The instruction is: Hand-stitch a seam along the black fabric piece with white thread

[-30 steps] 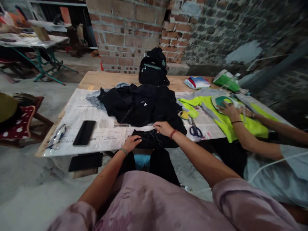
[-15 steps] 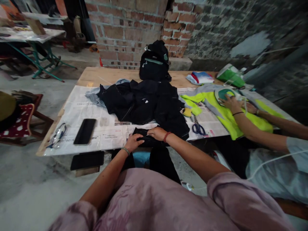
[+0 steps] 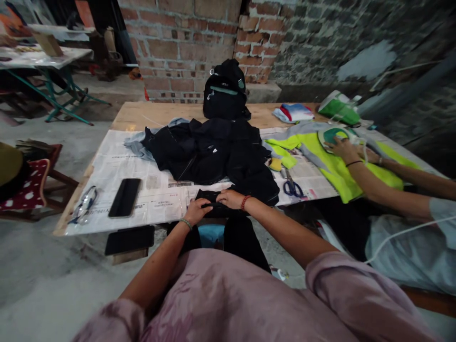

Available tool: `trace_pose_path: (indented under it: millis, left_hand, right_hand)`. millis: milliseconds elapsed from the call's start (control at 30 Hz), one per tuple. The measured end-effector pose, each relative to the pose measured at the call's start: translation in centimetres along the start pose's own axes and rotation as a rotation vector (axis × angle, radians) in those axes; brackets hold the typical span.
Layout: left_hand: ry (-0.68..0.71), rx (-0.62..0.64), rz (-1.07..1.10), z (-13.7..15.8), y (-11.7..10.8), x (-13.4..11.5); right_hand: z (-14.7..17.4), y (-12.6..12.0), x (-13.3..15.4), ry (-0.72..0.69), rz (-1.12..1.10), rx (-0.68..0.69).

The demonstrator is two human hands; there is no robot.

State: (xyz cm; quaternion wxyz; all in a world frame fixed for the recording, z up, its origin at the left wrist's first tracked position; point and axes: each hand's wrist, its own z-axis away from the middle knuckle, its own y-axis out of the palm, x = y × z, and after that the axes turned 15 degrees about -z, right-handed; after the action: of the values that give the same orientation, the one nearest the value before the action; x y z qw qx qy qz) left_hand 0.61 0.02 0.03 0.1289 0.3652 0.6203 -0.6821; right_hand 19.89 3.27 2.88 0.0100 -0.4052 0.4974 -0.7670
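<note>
A black garment (image 3: 210, 152) lies crumpled across the newspaper, and part of it hangs over the table's front edge. At that edge my left hand (image 3: 195, 212) is closed, its thumb and fingers pinching a folded strip of the black cloth. My right hand (image 3: 231, 199) is just beside it, fingers bent down and closed on the same fold. Whether a small tool sits between my right fingertips is too small to make out. A pale grey-blue cloth (image 3: 134, 144) shows from under the garment on the left.
A phone (image 3: 124, 197) and glasses (image 3: 85, 204) lie on the newspaper at left. Blue-handled scissors (image 3: 293, 187) and a yellow piece (image 3: 275, 164) lie right. A black backpack (image 3: 226, 92) stands behind. A co-worker's hand (image 3: 344, 149) holds an iron (image 3: 333, 137) on a yellow-green garment (image 3: 342, 180).
The view has shifted slightly. Both my hands stay on the black cloth at nearly the same spot. A small shiny glint by my right fingertips is no longer visible.
</note>
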Motion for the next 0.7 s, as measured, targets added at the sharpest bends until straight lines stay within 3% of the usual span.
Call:
trace_pose_path:
  millis: [300, 700]
  left_hand:
    - [-0.006, 0.009, 0.038, 0.0, 0.0, -0.1]
    - [0.035, 0.011, 0.057, 0.2, 0.1, 0.1]
  right_hand:
    - [-0.5, -0.1, 0.5, 0.062, -0.259, 0.018]
    - [-1.2, 0.0, 1.6, 0.543, -1.100, -0.128]
